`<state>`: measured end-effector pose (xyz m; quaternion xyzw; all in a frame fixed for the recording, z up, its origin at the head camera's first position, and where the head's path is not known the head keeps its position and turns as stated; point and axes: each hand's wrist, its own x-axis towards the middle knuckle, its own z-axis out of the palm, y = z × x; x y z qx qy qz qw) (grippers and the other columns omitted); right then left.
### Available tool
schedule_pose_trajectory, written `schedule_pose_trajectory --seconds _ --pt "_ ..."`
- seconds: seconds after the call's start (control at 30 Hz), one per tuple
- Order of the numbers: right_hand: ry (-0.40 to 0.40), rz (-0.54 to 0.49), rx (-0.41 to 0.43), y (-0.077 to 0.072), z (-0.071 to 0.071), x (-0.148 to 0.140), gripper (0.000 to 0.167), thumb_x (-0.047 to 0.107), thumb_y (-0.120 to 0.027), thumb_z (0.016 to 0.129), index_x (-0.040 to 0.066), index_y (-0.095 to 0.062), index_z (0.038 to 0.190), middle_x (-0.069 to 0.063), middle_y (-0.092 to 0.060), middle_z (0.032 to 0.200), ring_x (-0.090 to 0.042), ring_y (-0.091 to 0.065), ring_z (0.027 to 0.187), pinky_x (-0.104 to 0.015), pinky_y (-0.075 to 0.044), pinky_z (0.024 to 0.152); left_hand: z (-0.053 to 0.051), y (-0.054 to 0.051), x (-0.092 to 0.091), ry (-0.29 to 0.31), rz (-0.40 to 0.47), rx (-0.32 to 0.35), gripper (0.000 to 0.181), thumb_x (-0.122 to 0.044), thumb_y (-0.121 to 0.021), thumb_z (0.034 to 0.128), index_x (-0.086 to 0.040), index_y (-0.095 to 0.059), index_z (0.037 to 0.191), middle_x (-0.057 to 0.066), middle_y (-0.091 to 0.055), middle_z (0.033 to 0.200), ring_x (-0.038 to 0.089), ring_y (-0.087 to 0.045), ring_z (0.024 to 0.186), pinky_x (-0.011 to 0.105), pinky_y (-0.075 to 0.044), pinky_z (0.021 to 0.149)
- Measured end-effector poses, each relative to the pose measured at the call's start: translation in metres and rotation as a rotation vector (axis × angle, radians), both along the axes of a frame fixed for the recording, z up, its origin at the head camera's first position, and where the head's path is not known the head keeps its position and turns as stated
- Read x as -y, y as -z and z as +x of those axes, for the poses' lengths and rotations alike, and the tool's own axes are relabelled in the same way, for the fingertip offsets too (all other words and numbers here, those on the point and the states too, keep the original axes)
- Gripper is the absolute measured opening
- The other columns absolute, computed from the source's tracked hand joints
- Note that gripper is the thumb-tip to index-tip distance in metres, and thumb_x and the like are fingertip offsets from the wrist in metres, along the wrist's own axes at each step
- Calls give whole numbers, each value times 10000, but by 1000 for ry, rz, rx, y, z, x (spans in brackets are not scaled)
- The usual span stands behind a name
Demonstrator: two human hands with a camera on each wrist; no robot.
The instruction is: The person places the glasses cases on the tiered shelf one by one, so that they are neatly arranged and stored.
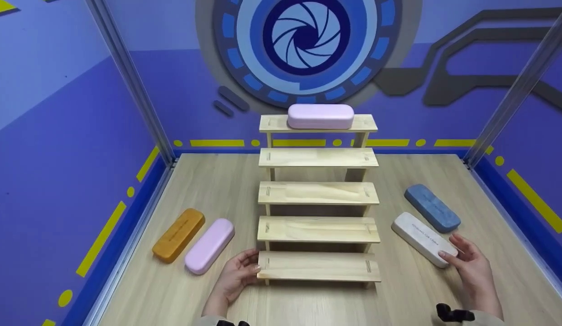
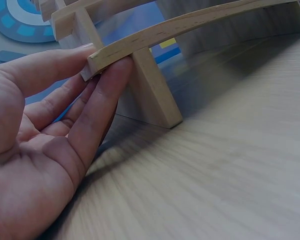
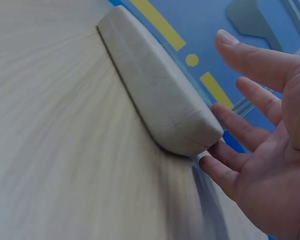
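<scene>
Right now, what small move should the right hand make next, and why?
Probably close the right hand on the white case at its near end: thumb and fingers are spread there without gripping, while the left hand pinches the lowest shelf.

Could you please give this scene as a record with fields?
Left hand: pinches left end of lowest shelf
Right hand: fingers spread at near end of white case; contact unclear
Wooden rack: five stepped tiers
Top shelf: pink case
Left of wooden rack: orange case, second pink case
Right of wooden rack: white case, blue case
</scene>
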<state>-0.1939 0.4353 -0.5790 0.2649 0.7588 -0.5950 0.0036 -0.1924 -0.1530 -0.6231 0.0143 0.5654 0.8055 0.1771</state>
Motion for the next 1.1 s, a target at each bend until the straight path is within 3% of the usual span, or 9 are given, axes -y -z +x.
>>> schedule_pose_trajectory --seconds 0.13,0.37,0.77,1.1 --pt "-12 56 33 6 -2 1 1021 217 -820 884 183 -160 1661 -118 -194 1723 -263 -211 1591 -421 -219 1305 0 0 0 1 0 3 632 45 -640 926 140 -352 1479 15 -638 1199 138 -645 1026 280 -605 809" --pt "0 31 2 16 -1 6 1089 114 -837 849 169 -117 1665 -113 -128 1736 -265 -155 1606 -398 -153 1318 1 0 0 -5 14 8 661 55 -634 922 153 -316 1493 12 -641 1209 145 -643 1032 292 -609 828" --pt "-77 278 -49 27 -1 13 1074 22 -795 834 15 -83 1639 -291 -128 1688 -464 -144 1571 -565 -126 1296 1 0 0 2 -3 12 668 36 -649 917 148 -330 1493 0 -641 1223 129 -656 1023 273 -611 808" --pt "-33 257 -31 24 -2 14 1051 108 -810 863 51 -112 1647 -267 -127 1697 -444 -139 1578 -564 -139 1295 0 0 0 0 -2 11 663 35 -645 922 138 -333 1499 31 -625 1240 138 -648 1038 284 -608 813"
